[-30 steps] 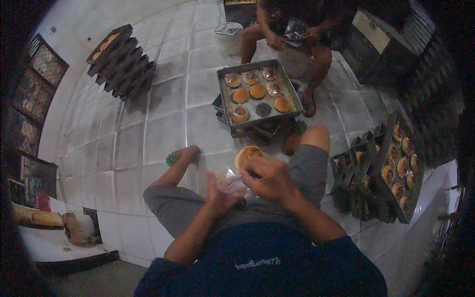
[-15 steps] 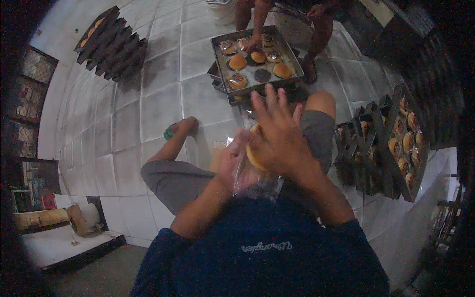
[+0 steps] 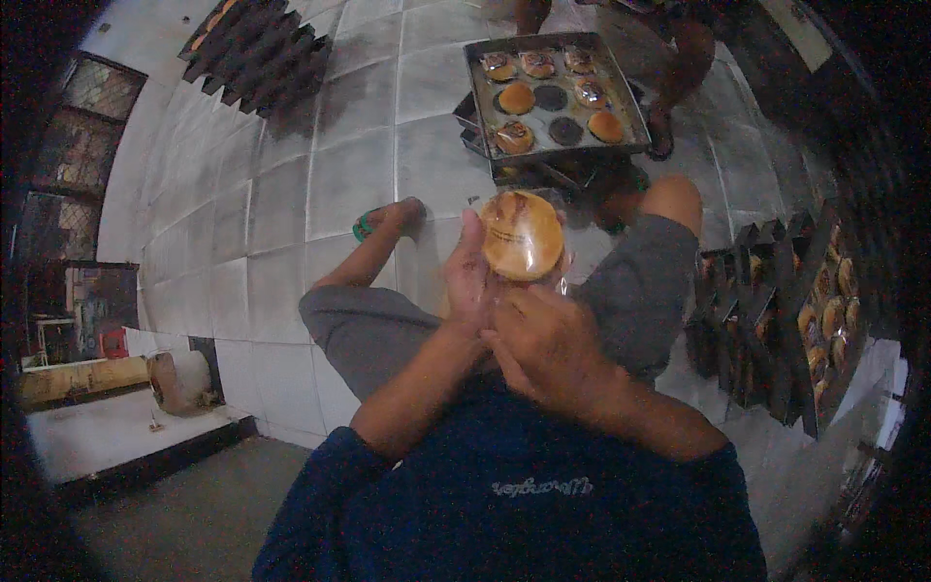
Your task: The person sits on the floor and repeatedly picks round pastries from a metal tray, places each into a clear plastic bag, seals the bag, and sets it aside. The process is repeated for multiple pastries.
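Observation:
A round golden bun [image 3: 524, 238] in a clear plastic bag rests on my left hand [image 3: 469, 272], whose thumb stands up along its left side. The bun's brown-marked top faces up. Just below it, my right hand [image 3: 551, 335] has its fingers bent together at the bag's lower end; the film between them is mostly hidden. Ahead of my hands a square metal tray [image 3: 572, 157] stands on other trays. It holds several buns, some in shiny wrapping and some bare, and two dark round spots without buns.
Another person's leg [image 3: 679, 82] is beside the tray's right side. Stacked dark trays of buns [image 3: 815, 330] stand to my right, and more stacked trays [image 3: 257, 58] at the far left. My folded legs [image 3: 373, 330] flank my hands on the tiled floor [image 3: 281, 204].
My right hand has come down from over the bun to the bag's lower end. The other person's hand has left the tray, and a bun is gone from it. The view has shifted.

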`<control>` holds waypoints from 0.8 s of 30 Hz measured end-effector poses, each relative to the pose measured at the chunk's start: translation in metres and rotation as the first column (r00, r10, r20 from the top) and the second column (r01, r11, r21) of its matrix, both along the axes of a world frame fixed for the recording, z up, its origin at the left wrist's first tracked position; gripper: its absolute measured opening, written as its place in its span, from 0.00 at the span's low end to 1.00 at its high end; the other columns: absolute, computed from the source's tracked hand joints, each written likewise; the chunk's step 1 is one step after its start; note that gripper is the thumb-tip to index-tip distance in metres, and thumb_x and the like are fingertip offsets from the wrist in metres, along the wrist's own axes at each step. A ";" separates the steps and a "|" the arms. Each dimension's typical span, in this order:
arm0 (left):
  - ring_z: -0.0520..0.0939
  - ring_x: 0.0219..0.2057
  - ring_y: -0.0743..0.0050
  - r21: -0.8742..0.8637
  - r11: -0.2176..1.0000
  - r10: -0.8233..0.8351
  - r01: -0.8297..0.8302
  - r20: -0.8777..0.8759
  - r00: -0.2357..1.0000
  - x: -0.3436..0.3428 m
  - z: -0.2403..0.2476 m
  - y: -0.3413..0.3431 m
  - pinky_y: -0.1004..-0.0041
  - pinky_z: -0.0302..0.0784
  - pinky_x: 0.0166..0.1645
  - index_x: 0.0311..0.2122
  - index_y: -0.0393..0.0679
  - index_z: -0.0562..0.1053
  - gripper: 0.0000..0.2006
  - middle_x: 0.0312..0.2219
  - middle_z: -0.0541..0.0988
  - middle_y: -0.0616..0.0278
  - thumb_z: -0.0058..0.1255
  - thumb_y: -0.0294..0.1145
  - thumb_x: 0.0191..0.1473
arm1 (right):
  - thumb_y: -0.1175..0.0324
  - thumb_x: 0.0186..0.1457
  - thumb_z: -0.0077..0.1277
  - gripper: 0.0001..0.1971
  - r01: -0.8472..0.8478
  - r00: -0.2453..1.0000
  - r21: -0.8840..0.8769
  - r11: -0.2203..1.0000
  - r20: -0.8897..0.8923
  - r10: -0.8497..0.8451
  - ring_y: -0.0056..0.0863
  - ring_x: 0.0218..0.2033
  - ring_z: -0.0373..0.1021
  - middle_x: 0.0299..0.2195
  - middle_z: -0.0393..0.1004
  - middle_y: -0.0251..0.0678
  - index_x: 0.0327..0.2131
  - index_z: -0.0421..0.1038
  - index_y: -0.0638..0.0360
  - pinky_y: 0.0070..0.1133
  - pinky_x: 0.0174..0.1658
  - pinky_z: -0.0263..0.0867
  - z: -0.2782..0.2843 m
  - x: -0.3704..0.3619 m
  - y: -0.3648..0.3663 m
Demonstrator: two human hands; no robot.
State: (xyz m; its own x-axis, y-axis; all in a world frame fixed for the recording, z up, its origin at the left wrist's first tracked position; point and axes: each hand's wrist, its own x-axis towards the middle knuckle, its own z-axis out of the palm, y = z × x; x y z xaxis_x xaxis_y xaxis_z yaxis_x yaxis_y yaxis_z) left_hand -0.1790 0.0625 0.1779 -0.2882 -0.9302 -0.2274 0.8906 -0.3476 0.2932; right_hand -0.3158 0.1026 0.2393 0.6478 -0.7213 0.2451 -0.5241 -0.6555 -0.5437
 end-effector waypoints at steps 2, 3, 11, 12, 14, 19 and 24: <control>0.77 0.58 0.48 0.047 0.999 0.018 -0.020 0.043 0.999 -0.002 -0.030 -0.010 0.48 0.75 0.62 0.62 0.40 0.66 0.36 0.59 0.73 0.44 0.36 0.65 0.67 | 0.64 0.51 0.62 0.14 -0.170 0.984 0.231 0.958 0.084 0.154 0.42 0.34 0.76 0.32 0.77 0.41 0.37 0.74 0.62 0.35 0.36 0.74 -0.011 -0.009 -0.007; 0.77 0.58 0.48 0.118 0.993 0.019 -0.015 -0.040 0.999 -0.005 -0.022 -0.011 0.48 0.76 0.61 0.63 0.40 0.66 0.37 0.59 0.73 0.44 0.36 0.66 0.67 | 0.64 0.51 0.62 0.14 -0.257 0.965 0.331 0.908 0.138 0.223 0.44 0.33 0.76 0.31 0.76 0.40 0.37 0.74 0.62 0.35 0.36 0.74 -0.003 -0.011 -0.017; 0.69 0.66 0.51 0.073 0.878 -0.380 0.472 -0.492 0.783 -0.041 0.078 0.052 0.47 0.62 0.70 0.71 0.44 0.56 0.46 0.61 0.72 0.45 0.42 0.72 0.60 | 0.59 0.53 0.65 0.22 0.071 0.990 -0.123 0.990 0.132 -0.054 0.44 0.47 0.79 0.44 0.83 0.41 0.48 0.78 0.59 0.38 0.55 0.72 0.060 -0.128 -0.011; 0.67 0.66 0.52 0.071 0.891 -0.391 0.448 -0.381 0.838 -0.041 0.071 0.061 0.46 0.59 0.71 0.72 0.44 0.54 0.48 0.62 0.71 0.46 0.43 0.72 0.59 | 0.57 0.53 0.66 0.23 0.137 0.988 -0.094 0.986 0.087 -0.129 0.43 0.47 0.79 0.44 0.83 0.42 0.49 0.78 0.60 0.37 0.55 0.72 0.050 -0.134 -0.002; 0.65 0.68 0.54 0.041 0.929 -0.361 0.368 -0.119 0.925 -0.038 0.039 0.068 0.45 0.53 0.73 0.73 0.46 0.51 0.50 0.63 0.71 0.47 0.47 0.72 0.57 | 0.55 0.54 0.66 0.25 0.273 0.920 0.027 0.962 0.287 -0.269 0.42 0.46 0.80 0.43 0.83 0.42 0.50 0.77 0.62 0.35 0.55 0.72 0.020 -0.145 0.025; 0.79 0.45 0.73 0.078 0.897 -0.305 0.435 0.822 0.481 -0.051 -0.050 -0.007 0.70 0.74 0.52 0.54 0.35 0.76 0.25 0.46 0.81 0.59 0.59 0.46 0.63 | 0.58 0.58 0.64 0.23 0.354 0.643 0.764 0.540 0.220 -0.734 0.26 0.42 0.79 0.41 0.83 0.38 0.50 0.77 0.67 0.28 0.50 0.74 -0.068 -0.177 0.017; 0.79 0.32 0.80 -0.043 0.905 -0.217 0.424 0.810 0.544 -0.073 -0.048 -0.040 0.75 0.73 0.38 0.41 0.36 0.81 0.14 0.33 0.83 0.64 0.63 0.39 0.61 | 0.62 0.59 0.64 0.14 0.315 0.626 0.801 0.509 0.227 -0.746 0.19 0.32 0.76 0.32 0.83 0.34 0.43 0.82 0.62 0.20 0.37 0.72 -0.086 -0.200 -0.028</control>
